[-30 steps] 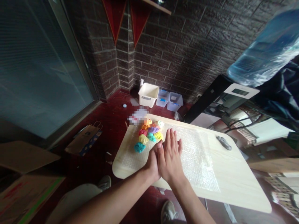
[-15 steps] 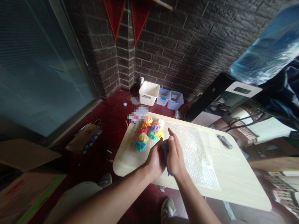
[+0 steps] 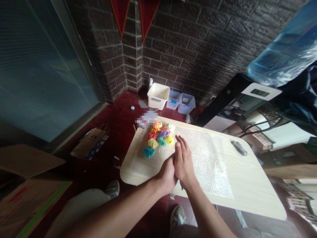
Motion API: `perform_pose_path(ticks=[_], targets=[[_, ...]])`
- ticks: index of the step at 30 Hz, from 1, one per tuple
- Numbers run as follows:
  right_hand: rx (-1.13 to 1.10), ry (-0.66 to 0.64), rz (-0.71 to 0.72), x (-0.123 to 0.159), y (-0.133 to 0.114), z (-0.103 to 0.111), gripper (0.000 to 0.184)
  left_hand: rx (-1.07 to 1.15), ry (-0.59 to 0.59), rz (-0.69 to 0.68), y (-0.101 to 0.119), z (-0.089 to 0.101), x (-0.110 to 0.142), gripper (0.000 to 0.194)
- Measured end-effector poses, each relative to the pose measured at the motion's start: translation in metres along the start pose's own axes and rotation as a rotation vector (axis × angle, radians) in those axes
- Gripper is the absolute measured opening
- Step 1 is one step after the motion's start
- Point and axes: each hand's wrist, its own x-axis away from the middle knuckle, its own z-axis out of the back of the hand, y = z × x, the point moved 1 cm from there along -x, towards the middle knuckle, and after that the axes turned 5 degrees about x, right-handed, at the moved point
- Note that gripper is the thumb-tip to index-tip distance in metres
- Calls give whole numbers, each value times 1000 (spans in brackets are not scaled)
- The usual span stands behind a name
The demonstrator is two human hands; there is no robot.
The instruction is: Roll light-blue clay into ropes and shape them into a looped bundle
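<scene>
My left hand (image 3: 167, 174) and my right hand (image 3: 184, 162) are pressed palm to palm above the near part of the table. Between them is a piece of dark blue-grey modelling clay (image 3: 182, 186); only a small end pokes out under the right wrist, and the palms hide the rest. Just beyond my hands lies a cluster of several coloured clay lumps, among them a teal lump (image 3: 149, 152), a pale yellow lump (image 3: 153, 143), a purple lump (image 3: 163, 133) and a bright yellow lump (image 3: 169, 139). They rest on bubble wrap (image 3: 206, 155).
The bubble wrap covers part of a pale wooden table (image 3: 257, 185). A grey lump (image 3: 239, 147) lies toward its right end. Beyond the far edge, a cream bin (image 3: 158, 96) and two clear boxes stand by the brick wall. A paper bag (image 3: 89, 142) is on the floor at left.
My palms have come closer together, and my right hand now covers most of the blue-grey clay that showed between them. The lumps on the table have stayed in place.
</scene>
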Motion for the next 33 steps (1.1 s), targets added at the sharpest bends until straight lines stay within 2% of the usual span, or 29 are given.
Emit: perform_pose_path(ticks=[5,9,11,14,19,27,30,33], targets=[[-53,-18,-23,-3,-5,8,70,38,66,8,5,2,-5,39],[-11,104,33,-8,-7,29,66,107,48,86,21,2,-7,44],[50,142,54,-6,-5,32,65,138,55,76,30,1,-8,47],[133,67,101,1,-3,18,66,151,44,49,36,-2,-8,53],[287,-66,135,14,-1,-11,72,172,8,28,28,0,-12,59],[324,-99,109,13,3,-17,75,172,-4,72,27,7,-16,57],[263,-106,109,10,1,-7,77,162,-27,89,35,3,-14,59],[135,-25,97,3,-1,15,76,131,-12,119,45,1,-14,56]])
